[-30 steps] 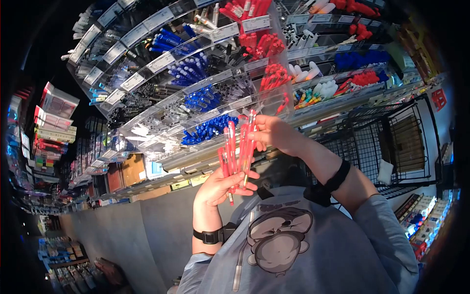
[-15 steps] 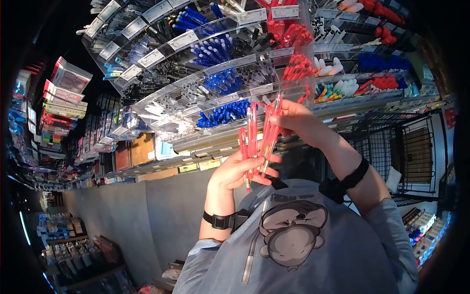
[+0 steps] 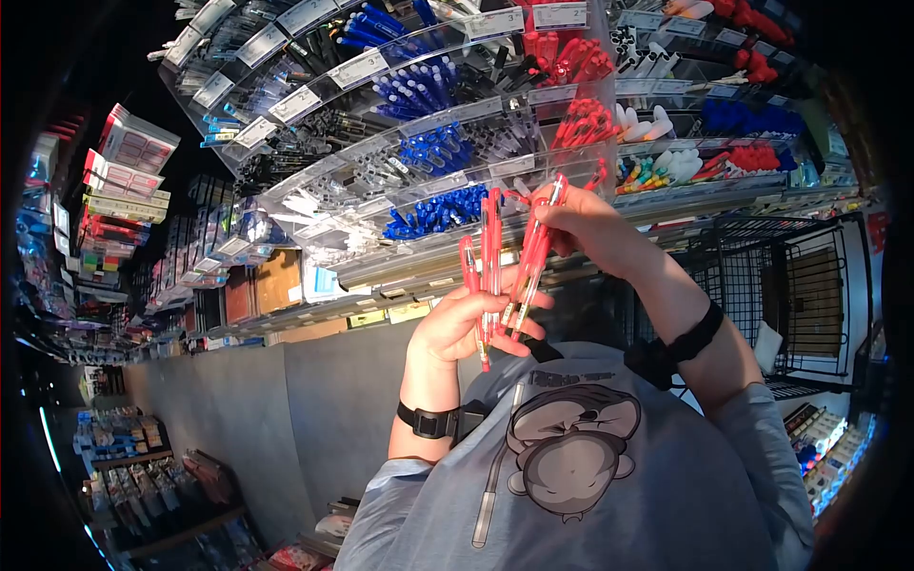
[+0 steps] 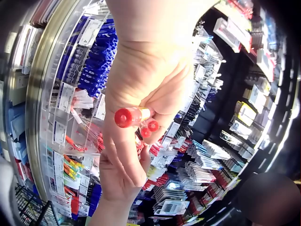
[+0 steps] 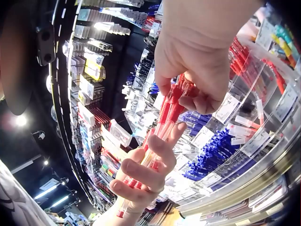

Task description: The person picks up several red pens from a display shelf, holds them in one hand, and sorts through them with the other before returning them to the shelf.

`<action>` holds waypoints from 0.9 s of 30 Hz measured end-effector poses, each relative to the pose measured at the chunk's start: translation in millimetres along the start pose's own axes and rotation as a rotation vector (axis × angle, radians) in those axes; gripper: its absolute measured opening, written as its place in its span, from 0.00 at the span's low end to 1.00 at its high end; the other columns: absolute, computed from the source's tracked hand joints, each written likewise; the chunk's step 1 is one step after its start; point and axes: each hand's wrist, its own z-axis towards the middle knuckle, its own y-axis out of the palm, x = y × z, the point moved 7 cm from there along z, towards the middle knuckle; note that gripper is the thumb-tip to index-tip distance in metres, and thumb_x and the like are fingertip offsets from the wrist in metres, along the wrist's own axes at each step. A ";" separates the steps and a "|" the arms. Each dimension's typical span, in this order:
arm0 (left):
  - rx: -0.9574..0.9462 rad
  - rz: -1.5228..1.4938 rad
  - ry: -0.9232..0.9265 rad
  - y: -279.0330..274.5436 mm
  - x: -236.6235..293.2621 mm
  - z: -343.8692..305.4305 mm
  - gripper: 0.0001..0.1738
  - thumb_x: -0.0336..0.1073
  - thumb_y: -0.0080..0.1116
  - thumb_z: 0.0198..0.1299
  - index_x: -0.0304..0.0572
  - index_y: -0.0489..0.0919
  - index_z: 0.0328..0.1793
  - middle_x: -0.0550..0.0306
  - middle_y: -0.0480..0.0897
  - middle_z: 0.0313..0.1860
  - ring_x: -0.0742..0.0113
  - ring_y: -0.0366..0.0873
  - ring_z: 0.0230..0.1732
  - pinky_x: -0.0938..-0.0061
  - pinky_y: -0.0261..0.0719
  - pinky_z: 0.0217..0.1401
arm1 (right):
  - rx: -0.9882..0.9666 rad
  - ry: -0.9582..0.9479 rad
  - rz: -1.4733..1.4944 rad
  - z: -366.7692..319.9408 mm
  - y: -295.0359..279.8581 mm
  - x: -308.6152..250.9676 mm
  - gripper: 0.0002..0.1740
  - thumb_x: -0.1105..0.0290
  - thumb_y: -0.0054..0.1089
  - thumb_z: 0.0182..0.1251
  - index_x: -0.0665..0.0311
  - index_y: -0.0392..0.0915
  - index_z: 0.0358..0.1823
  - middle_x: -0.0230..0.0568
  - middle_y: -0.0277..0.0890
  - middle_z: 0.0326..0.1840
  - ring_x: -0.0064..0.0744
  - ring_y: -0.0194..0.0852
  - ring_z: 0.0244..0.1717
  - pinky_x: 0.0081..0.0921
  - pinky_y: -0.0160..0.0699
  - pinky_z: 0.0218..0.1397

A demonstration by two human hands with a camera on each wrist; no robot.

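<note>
Several slim red pens with clear barrels stand fanned out in my left hand. Its thumb and fingers close round their lower parts, and the lower ends poke out past the palm in the left wrist view. My right hand pinches the red caps of the right-hand pens between thumb and fingers. Those pens lean right, apart at the top from the ones on the left. Both hands are in front of the chest, just short of the display rack.
A tiered clear rack with price labels curves ahead, holding blue pens and red pens. Markers fill the bins to the right. A black wire shopping cart stands at the right, and grey floor lies at the lower left.
The head view swung, so rack and hands shifted in the picture. My right hand has drawn the right-hand pens' tops rightward, widening the gap to the left ones. My left hand keeps its grip.
</note>
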 end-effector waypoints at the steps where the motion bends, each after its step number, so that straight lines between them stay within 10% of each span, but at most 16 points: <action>1: -0.006 -0.008 0.008 0.0 0.1 -0.1 0.33 0.30 0.46 0.60 0.31 0.51 0.71 0.32 0.69 0.58 0.39 0.78 0.47 0.49 0.83 0.41 | -0.028 -0.013 0.018 -0.3 0.8 -0.8 0.13 0.59 0.54 0.63 0.62 0.71 0.38 0.27 0.71 0.25 0.14 0.63 0.23 0.14 0.63 0.26; 15: -0.064 -0.048 0.006 8.7 -1.9 -2.3 0.33 0.31 0.47 0.61 0.28 0.49 0.71 0.28 0.63 0.63 0.30 0.71 0.55 0.46 0.82 0.43 | -0.046 -0.074 -0.025 -5.4 7.7 -9.2 0.09 0.64 0.54 0.63 0.60 0.68 0.38 0.29 0.72 0.28 0.12 0.64 0.23 0.12 0.60 0.22; 27: 0.021 0.166 0.017 11.9 -2.8 -1.3 0.30 0.30 0.51 0.61 0.36 0.57 0.70 0.37 0.71 0.59 0.42 0.77 0.52 0.55 0.84 0.43 | 0.061 0.018 -0.116 -8.0 10.7 -15.2 0.16 0.59 0.59 0.61 0.62 0.72 0.43 0.26 0.70 0.20 0.10 0.58 0.13 0.10 0.52 0.14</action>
